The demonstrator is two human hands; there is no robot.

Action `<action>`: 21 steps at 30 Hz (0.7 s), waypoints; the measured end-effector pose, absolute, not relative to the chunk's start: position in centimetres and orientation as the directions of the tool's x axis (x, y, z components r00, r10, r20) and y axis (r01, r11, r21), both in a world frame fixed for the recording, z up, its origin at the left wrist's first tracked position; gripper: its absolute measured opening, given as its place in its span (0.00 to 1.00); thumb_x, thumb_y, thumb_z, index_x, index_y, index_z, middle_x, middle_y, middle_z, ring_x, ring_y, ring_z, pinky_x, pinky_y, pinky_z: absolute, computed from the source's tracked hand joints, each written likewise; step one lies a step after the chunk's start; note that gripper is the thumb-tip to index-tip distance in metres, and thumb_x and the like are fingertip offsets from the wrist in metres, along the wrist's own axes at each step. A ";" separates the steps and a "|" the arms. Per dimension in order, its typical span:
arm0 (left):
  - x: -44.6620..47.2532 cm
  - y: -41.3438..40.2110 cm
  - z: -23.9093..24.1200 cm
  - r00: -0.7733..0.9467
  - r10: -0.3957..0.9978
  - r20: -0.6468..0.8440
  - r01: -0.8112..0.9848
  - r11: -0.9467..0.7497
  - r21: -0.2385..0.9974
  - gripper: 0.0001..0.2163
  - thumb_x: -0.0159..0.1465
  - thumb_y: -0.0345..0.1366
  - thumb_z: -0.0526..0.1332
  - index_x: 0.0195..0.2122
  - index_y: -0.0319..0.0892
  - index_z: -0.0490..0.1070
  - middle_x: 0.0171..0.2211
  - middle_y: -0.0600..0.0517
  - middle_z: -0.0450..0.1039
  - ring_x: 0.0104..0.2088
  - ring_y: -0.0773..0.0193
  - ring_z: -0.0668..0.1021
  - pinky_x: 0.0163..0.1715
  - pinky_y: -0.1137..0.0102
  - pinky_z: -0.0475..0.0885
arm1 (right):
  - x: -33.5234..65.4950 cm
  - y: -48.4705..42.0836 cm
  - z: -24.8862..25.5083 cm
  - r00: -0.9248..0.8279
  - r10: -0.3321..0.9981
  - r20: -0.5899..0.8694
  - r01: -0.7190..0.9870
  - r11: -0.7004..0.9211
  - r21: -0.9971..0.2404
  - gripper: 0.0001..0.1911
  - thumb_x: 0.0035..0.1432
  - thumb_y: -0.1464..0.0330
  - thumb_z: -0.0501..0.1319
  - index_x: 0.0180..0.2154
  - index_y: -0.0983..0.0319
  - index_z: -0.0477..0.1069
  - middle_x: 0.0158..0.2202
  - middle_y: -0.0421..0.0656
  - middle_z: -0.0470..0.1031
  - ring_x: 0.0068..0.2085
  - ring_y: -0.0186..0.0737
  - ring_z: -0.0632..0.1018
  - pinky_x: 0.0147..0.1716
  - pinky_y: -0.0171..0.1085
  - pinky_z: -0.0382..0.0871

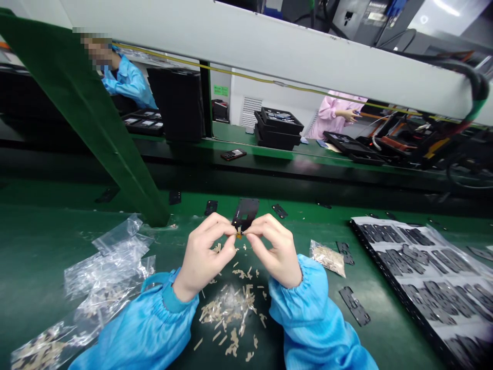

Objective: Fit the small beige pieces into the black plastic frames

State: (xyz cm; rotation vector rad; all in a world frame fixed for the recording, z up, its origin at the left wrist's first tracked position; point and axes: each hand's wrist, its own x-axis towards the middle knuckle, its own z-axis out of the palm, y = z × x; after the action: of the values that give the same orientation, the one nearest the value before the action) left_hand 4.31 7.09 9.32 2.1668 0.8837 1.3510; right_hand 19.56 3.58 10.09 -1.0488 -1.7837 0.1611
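Observation:
Both my hands are raised over a green mat, fingertips pinched together around a thin black flat part. My left hand and my right hand meet at its lower edge, where a tiny tan piece sits between the fingers. Below my wrists lies a scatter of small tan strips. Both arms wear blue sleeves.
Clear plastic bags lie at the left, a small bag of tan pieces at the right. A tray of black parts fills the right side. Loose black parts dot the mat. A green post rises left. Two people work beyond the conveyor.

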 end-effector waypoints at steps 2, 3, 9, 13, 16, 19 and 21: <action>4.1 7.3 9.4 0.313 0.754 0.578 0.261 -0.653 0.711 0.06 0.56 0.26 0.55 0.25 0.41 0.67 0.27 0.53 0.65 0.29 0.67 0.70 0.30 0.72 0.65 | 19.8 3.5 10.3 -0.083 0.702 0.708 0.579 0.612 -0.539 0.07 0.58 0.74 0.53 0.29 0.63 0.68 0.28 0.43 0.69 0.31 0.35 0.71 0.30 0.35 0.67; 4.0 7.4 9.4 0.316 0.778 0.543 0.239 -0.619 0.748 0.06 0.56 0.26 0.55 0.24 0.41 0.66 0.27 0.53 0.65 0.29 0.67 0.69 0.30 0.72 0.65 | 19.8 3.5 10.3 -0.085 0.691 0.718 0.595 0.614 -0.519 0.08 0.58 0.74 0.53 0.28 0.62 0.67 0.27 0.42 0.69 0.31 0.35 0.70 0.29 0.35 0.66; 3.6 7.9 9.0 0.344 0.845 0.409 0.031 -0.446 0.895 0.08 0.58 0.29 0.54 0.22 0.41 0.64 0.25 0.54 0.62 0.28 0.67 0.67 0.28 0.71 0.62 | 19.7 3.6 9.5 -0.269 0.559 0.784 0.747 0.635 -0.197 0.09 0.55 0.73 0.55 0.23 0.62 0.65 0.24 0.40 0.67 0.27 0.34 0.66 0.29 0.38 0.59; 3.6 7.8 8.8 0.390 0.840 0.379 -0.047 -0.392 0.919 0.08 0.59 0.29 0.54 0.22 0.41 0.63 0.25 0.55 0.60 0.28 0.68 0.65 0.28 0.71 0.59 | 19.4 3.6 9.1 -0.263 0.513 0.817 0.746 0.646 -0.165 0.07 0.51 0.77 0.53 0.31 0.62 0.67 0.29 0.42 0.68 0.30 0.35 0.67 0.31 0.39 0.59; 3.7 7.6 8.9 0.439 0.820 0.367 -0.074 -0.374 0.924 0.08 0.59 0.30 0.54 0.22 0.41 0.62 0.25 0.55 0.59 0.28 0.68 0.65 0.29 0.71 0.59 | 19.4 3.6 9.0 -0.243 0.483 0.842 0.749 0.644 -0.153 0.10 0.50 0.78 0.54 0.34 0.61 0.67 0.31 0.42 0.68 0.31 0.36 0.67 0.32 0.40 0.59; 3.8 7.4 9.0 0.472 0.808 0.352 -0.072 -0.362 0.929 0.08 0.59 0.31 0.54 0.22 0.41 0.63 0.25 0.55 0.60 0.28 0.68 0.65 0.29 0.71 0.59 | 19.4 3.7 9.1 -0.247 0.469 0.848 0.761 0.635 -0.130 0.09 0.51 0.78 0.56 0.33 0.60 0.67 0.31 0.41 0.68 0.32 0.36 0.67 0.32 0.40 0.59; 3.9 7.4 9.0 0.479 0.808 0.342 -0.069 -0.354 0.933 0.09 0.60 0.31 0.55 0.22 0.41 0.64 0.25 0.55 0.60 0.28 0.68 0.65 0.29 0.71 0.59 | 19.4 3.7 9.1 -0.254 0.456 0.853 0.755 0.644 -0.120 0.08 0.52 0.78 0.57 0.32 0.60 0.67 0.30 0.41 0.68 0.32 0.36 0.67 0.32 0.40 0.59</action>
State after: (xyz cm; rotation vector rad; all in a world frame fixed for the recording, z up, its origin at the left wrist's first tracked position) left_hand 3.90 7.42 9.04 1.6851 0.6393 1.0535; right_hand 19.37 3.67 9.06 -0.9574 -1.9009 -0.3901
